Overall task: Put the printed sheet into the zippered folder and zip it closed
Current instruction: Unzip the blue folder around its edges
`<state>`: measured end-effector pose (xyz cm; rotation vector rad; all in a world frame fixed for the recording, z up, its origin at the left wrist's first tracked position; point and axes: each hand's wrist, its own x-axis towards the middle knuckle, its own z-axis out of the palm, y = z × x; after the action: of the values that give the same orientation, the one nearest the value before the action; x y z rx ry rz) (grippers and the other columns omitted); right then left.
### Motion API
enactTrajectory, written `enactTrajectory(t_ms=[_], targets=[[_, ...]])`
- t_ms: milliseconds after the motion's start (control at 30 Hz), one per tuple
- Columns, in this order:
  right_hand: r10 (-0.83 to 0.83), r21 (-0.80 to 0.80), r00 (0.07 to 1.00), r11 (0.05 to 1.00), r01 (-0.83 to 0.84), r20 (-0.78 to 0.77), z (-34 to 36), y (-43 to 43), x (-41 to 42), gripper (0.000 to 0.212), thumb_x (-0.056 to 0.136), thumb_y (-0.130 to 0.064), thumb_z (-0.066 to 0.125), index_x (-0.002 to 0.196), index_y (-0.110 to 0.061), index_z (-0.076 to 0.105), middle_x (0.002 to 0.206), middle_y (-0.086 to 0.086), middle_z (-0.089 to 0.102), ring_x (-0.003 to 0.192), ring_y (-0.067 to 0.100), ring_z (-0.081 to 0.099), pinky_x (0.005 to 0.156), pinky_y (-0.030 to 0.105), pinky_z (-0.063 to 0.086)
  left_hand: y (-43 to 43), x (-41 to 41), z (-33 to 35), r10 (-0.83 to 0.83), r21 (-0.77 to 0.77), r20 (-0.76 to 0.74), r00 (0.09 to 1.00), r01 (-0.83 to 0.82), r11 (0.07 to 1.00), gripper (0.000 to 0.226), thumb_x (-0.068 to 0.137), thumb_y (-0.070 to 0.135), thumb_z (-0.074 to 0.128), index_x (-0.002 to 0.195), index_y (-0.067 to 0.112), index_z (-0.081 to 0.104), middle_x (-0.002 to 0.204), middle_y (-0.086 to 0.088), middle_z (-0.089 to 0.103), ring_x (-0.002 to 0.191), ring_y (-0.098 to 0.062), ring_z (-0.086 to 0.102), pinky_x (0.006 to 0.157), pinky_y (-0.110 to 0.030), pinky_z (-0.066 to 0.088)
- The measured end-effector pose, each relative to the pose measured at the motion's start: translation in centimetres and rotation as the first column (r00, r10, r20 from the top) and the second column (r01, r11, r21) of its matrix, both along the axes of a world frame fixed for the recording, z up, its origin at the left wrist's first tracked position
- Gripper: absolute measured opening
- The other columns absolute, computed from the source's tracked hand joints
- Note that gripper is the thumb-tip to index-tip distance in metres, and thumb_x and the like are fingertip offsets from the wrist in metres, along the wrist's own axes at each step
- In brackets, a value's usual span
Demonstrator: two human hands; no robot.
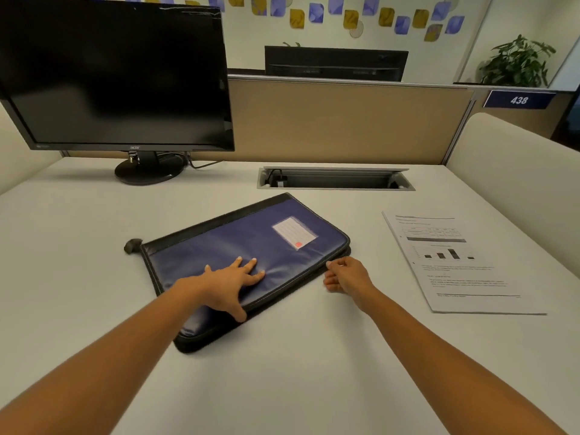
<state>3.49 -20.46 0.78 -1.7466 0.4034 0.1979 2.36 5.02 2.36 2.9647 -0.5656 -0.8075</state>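
Note:
A blue zippered folder point(251, 243) with black edging and a white label lies flat and slanted in the middle of the desk. My left hand point(233, 281) presses flat on its near part, fingers spread. My right hand point(345, 274) is at the folder's right edge, thumb and forefinger pinched together at the zipper line; the zipper pull itself is hidden by the fingers. The printed sheet point(455, 262), with a table, a bar chart and text, lies flat on the desk to the right of the folder, apart from both hands.
A black monitor point(116, 76) stands at the back left on a round base. A cable slot point(335, 178) is cut into the desk behind the folder. A tan partition point(345, 120) closes the back, a cream panel the right side.

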Motion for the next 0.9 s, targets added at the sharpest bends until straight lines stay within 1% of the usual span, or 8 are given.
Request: enactTrajectory(t_ms=[100, 200, 333, 433, 500, 600, 733, 900], targets=[[-0.097, -0.178, 0.994, 0.978, 0.106, 0.060, -0.4, -0.8, 0.5, 0.023, 0.089, -0.020, 0.055, 0.100, 0.000, 0.052, 0.085, 0.015, 0.059, 0.068, 0.025, 0.059, 0.075, 0.041, 0.056, 2.6, 0.5, 0.8, -0.073, 0.044, -0.056, 0.996, 0.076, 0.996, 0.100, 0.072, 0.032, 0.069, 0.144, 0.043, 0.000, 0.154, 0.012, -0.020, 0.142, -0.016, -0.018, 0.109, -0.067, 0.002], [-0.157, -0.382, 0.978, 0.903, 0.198, 0.134, -0.5, -1.5, 0.8, 0.032, 0.087, -0.028, 0.057, 0.104, -0.001, 0.050, 0.103, 0.018, 0.059, 0.090, 0.034, 0.062, 0.082, 0.041, 0.053, 4.4, 0.8, 1.7, -0.147, 0.163, -0.058, 0.987, 0.154, 0.974, 0.101, 0.072, 0.027, 0.070, 0.143, 0.044, 0.000, 0.154, 0.012, -0.020, 0.141, -0.019, -0.022, 0.109, -0.065, 0.002], [-0.046, -0.270, 0.998, 0.961, 0.057, 0.044, 0.2, -1.7, 1.0, 0.035, 0.087, -0.028, 0.059, 0.110, -0.004, 0.053, 0.099, 0.015, 0.060, 0.081, 0.027, 0.059, 0.070, 0.035, 0.054, 6.6, 1.1, 2.7, -0.176, 0.274, -0.055, 0.983, 0.185, 0.944, 0.104, 0.072, 0.018, 0.071, 0.141, 0.048, -0.002, 0.154, 0.009, -0.021, 0.141, -0.021, -0.023, 0.109, -0.065, 0.003], [0.105, -0.229, 0.994, 0.968, -0.102, 0.001, 0.2, -1.2, 0.6, 0.027, 0.089, -0.022, 0.056, 0.107, -0.003, 0.059, 0.090, 0.013, 0.061, 0.070, 0.020, 0.055, 0.057, 0.022, 0.047, 7.4, 0.6, 2.7, -0.147, 0.232, -0.006, 0.989, 0.144, 0.962, 0.103, 0.074, 0.013, 0.067, 0.141, 0.048, -0.002, 0.155, 0.011, -0.018, 0.142, -0.018, -0.018, 0.111, -0.062, 0.002], [0.146, -0.201, 0.989, 0.968, -0.147, -0.022, 0.2, -1.3, 0.5, 0.026, 0.090, -0.021, 0.055, 0.103, 0.000, 0.060, 0.086, 0.012, 0.060, 0.067, 0.017, 0.053, 0.060, 0.021, 0.047, 6.9, 0.0, 2.0, -0.078, 0.134, 0.025, 0.997, 0.074, 0.988, 0.098, 0.075, 0.022, 0.068, 0.142, 0.045, 0.000, 0.156, 0.008, -0.014, 0.144, -0.017, -0.011, 0.112, -0.059, 0.001], [0.273, -0.124, 0.957, 0.951, -0.285, -0.099, 0.6, -2.0, 0.3, 0.020, 0.087, -0.022, 0.059, 0.092, -0.002, 0.060, 0.080, 0.011, 0.062, 0.067, 0.018, 0.056, 0.068, 0.026, 0.051, 4.9, -0.9, 0.5, 0.015, -0.017, 0.097, 0.995, -0.013, 1.000, 0.093, 0.075, 0.056, 0.061, 0.144, 0.040, 0.002, 0.157, 0.004, -0.012, 0.144, -0.016, -0.007, 0.114, -0.053, -0.001], [0.443, -0.057, 0.885, 0.889, -0.455, -0.143, 0.8, -2.4, -0.1, 0.017, 0.087, -0.024, 0.059, 0.080, -0.009, 0.061, 0.070, 0.006, 0.065, 0.058, 0.012, 0.061, 0.058, 0.017, 0.053, 0.5, -1.4, -1.7, 0.009, -0.044, 0.281, 0.960, 0.004, 0.999, 0.099, 0.070, 0.080, 0.039, 0.146, 0.032, -0.002, 0.157, 0.004, -0.010, 0.144, -0.015, -0.006, 0.116, -0.048, 0.000], [0.295, -0.091, 0.955, 0.951, -0.297, -0.033, 0.5, -2.8, 1.5, 0.023, 0.094, -0.017, 0.047, 0.080, -0.007, 0.063, 0.071, 0.008, 0.064, 0.059, 0.014, 0.062, 0.055, 0.021, 0.054, -3.8, -1.8, -3.3, -0.001, -0.116, 0.408, 0.913, 0.053, 0.992, 0.102, 0.068, 0.084, 0.021, 0.147, 0.024, 0.003, 0.158, -0.001, -0.002, 0.145, -0.017, -0.003, 0.116, -0.043, -0.003]])
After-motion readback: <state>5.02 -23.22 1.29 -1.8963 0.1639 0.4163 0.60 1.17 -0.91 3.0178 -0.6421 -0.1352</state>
